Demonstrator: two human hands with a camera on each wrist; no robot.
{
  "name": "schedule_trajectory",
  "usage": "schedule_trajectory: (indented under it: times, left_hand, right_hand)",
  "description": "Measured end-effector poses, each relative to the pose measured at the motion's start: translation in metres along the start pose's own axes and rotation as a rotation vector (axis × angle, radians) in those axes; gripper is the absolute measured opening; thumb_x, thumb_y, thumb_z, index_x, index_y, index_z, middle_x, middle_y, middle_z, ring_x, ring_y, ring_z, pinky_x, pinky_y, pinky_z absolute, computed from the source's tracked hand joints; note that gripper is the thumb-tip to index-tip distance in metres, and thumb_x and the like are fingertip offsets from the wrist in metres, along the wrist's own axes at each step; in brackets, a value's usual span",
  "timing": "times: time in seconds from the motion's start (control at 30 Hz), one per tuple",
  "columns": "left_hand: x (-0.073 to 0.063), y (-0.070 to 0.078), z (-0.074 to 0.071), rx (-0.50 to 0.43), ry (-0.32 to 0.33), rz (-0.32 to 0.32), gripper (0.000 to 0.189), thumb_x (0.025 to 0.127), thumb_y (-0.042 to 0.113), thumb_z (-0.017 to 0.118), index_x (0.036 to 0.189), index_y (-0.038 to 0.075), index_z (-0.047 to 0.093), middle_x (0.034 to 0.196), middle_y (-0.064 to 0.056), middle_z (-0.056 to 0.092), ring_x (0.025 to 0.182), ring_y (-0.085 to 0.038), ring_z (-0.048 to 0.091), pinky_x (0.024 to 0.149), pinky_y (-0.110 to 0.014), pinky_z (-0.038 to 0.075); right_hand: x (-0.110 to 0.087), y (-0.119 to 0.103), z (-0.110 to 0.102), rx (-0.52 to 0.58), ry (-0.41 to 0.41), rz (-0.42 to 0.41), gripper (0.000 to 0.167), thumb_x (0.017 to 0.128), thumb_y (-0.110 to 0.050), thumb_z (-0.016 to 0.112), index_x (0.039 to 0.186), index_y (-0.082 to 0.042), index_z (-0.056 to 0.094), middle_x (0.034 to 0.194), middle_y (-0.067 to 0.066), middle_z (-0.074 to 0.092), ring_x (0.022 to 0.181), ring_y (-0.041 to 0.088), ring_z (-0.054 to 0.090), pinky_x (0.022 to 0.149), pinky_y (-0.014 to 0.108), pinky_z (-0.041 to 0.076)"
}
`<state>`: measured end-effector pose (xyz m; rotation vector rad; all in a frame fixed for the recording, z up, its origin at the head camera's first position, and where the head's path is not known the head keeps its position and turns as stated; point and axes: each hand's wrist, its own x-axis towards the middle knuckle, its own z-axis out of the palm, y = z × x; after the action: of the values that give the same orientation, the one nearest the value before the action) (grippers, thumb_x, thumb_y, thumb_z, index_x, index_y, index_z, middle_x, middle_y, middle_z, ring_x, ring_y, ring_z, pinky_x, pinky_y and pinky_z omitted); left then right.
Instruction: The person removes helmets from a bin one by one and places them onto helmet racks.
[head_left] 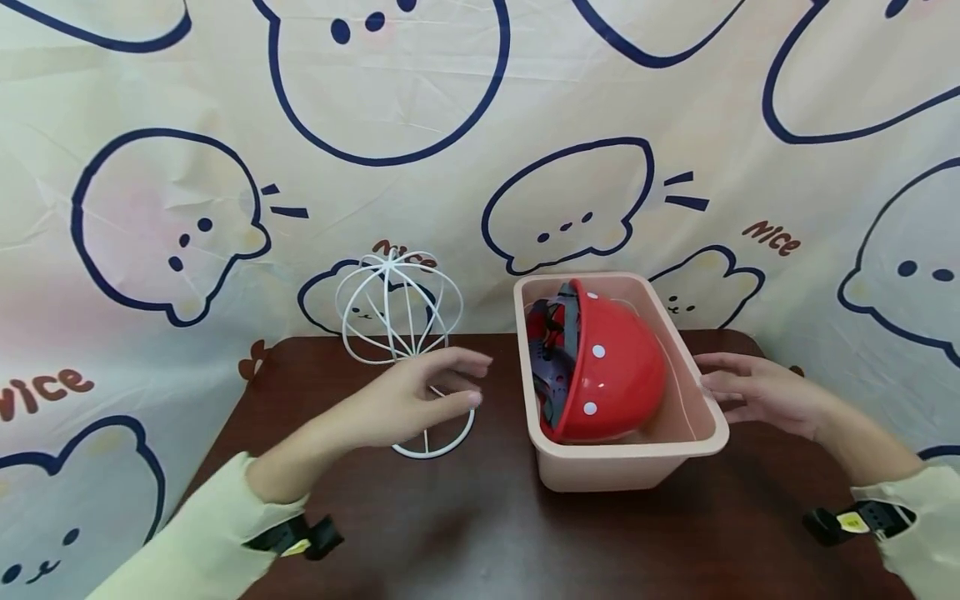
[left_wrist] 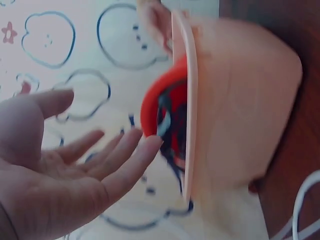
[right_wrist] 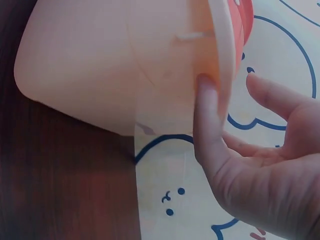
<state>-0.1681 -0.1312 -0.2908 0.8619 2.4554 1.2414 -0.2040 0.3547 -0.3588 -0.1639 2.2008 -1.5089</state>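
A pink plastic bin (head_left: pixel 600 472) stands on the dark table, right of the middle in the head view. Inside it, tipped on its side, lies a red helmet (head_left: pixel 626 371) with white dots, its dark straps and lining facing left. My right hand (head_left: pixel 772 396) is at the bin's right rim; in the right wrist view a fingertip (right_wrist: pixel 206 85) appears to touch the outer wall under the lip, thumb apart. To the bin's left, my left hand (head_left: pixel 408 400) hovers with spread fingers and holds nothing. Behind it stands a white wire stand (head_left: pixel 390 265) with a round cage top, partly hidden.
The brown tabletop (head_left: pixel 465 533) stretches in front of the bin. A cream cloth (head_left: pixel 420 100) with blue cartoon outlines hangs behind the table and down both sides. The bin stands near the table's back edge.
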Motion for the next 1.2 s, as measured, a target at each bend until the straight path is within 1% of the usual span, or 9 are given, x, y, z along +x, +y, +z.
schedule_trajectory:
  times: [0.07,0.23,0.37,0.5,0.6,0.73,0.9,1.0,1.2]
  left_hand:
    - [0.013,0.005,0.008,-0.043,0.006,-0.020,0.048,0.100,0.026,0.068,0.144,0.012,0.055,0.136,-0.007,0.061,0.117,-0.021,0.065,0.093,-0.039,0.058]
    - [0.042,0.014,0.025,-0.179,0.025,-0.093,0.053,0.098,0.023,0.070,0.146,0.011,0.051,0.137,-0.010,0.059,0.113,-0.023,0.067,0.086,-0.040,0.061]
    - [0.061,0.017,0.036,-0.283,0.037,-0.161,0.055,0.097,0.024,0.070,0.147,0.010,0.050,0.136,-0.013,0.059,0.108,-0.022,0.068,0.083,-0.040,0.062]
    - [0.078,0.019,0.044,-0.346,0.024,-0.224,0.057,0.097,0.025,0.071,0.147,0.008,0.049,0.131,-0.013,0.060,0.103,-0.024,0.069,0.082,-0.040,0.062]
    - [0.090,0.020,0.048,-0.370,0.011,-0.273,0.060,0.096,0.026,0.072,0.147,0.007,0.047,0.127,-0.014,0.060,0.101,-0.025,0.068,0.082,-0.040,0.062]
    - [0.104,0.020,0.055,-0.394,-0.005,-0.331,0.062,0.095,0.026,0.073,0.147,0.005,0.045,0.125,-0.014,0.060,0.105,-0.028,0.067,0.082,-0.042,0.062]
    - [0.117,0.019,0.062,-0.397,-0.054,-0.401,0.060,0.095,0.029,0.073,0.145,0.006,0.046,0.126,-0.014,0.060,0.114,-0.036,0.065,0.088,-0.047,0.060]
    - [0.123,0.020,0.066,-0.393,-0.086,-0.427,0.061,0.094,0.029,0.074,0.143,0.006,0.046,0.124,-0.013,0.060,0.116,-0.038,0.065,0.087,-0.050,0.059]
    - [0.129,0.021,0.073,-0.400,-0.117,-0.437,0.064,0.090,0.019,0.079,0.144,0.011,0.045,0.118,-0.011,0.061,0.099,-0.029,0.069,0.078,-0.047,0.062]
  right_hand:
    - [0.002,0.000,0.002,0.008,-0.006,-0.007,0.071,0.104,-0.023,0.056,0.158,0.004,0.017,0.137,0.006,0.058,0.114,0.023,0.063,0.094,0.055,0.056]
    - [0.004,0.001,0.003,0.039,-0.018,-0.012,0.071,0.103,-0.017,0.058,0.157,0.005,0.017,0.127,0.002,0.064,0.108,0.020,0.066,0.091,0.051,0.058]
    - [0.004,0.002,0.002,0.056,-0.040,-0.020,0.070,0.104,-0.015,0.057,0.157,0.007,0.016,0.122,0.001,0.067,0.107,0.019,0.067,0.090,0.049,0.059]
    - [0.003,0.003,0.002,0.062,-0.046,-0.019,0.070,0.104,-0.013,0.056,0.156,0.007,0.015,0.120,0.000,0.068,0.106,0.018,0.068,0.089,0.047,0.059]
    - [0.003,0.003,0.001,0.058,-0.042,-0.019,0.070,0.104,-0.013,0.056,0.156,0.008,0.014,0.120,-0.001,0.069,0.105,0.018,0.068,0.089,0.047,0.059]
    - [0.002,0.002,0.002,0.051,-0.033,-0.014,0.070,0.104,-0.013,0.057,0.156,0.008,0.015,0.119,0.000,0.068,0.105,0.018,0.068,0.089,0.047,0.059]
    - [0.002,0.000,0.004,0.048,-0.030,-0.006,0.071,0.104,-0.014,0.057,0.157,0.007,0.015,0.121,0.001,0.068,0.105,0.018,0.068,0.089,0.048,0.059]
    - [0.002,-0.001,0.004,0.041,-0.026,-0.003,0.071,0.104,-0.014,0.057,0.156,0.008,0.016,0.121,0.001,0.068,0.105,0.018,0.068,0.090,0.049,0.059]
    - [0.002,-0.001,0.006,0.022,-0.009,0.006,0.071,0.103,-0.016,0.058,0.157,0.007,0.017,0.122,0.005,0.067,0.105,0.019,0.067,0.090,0.051,0.058]
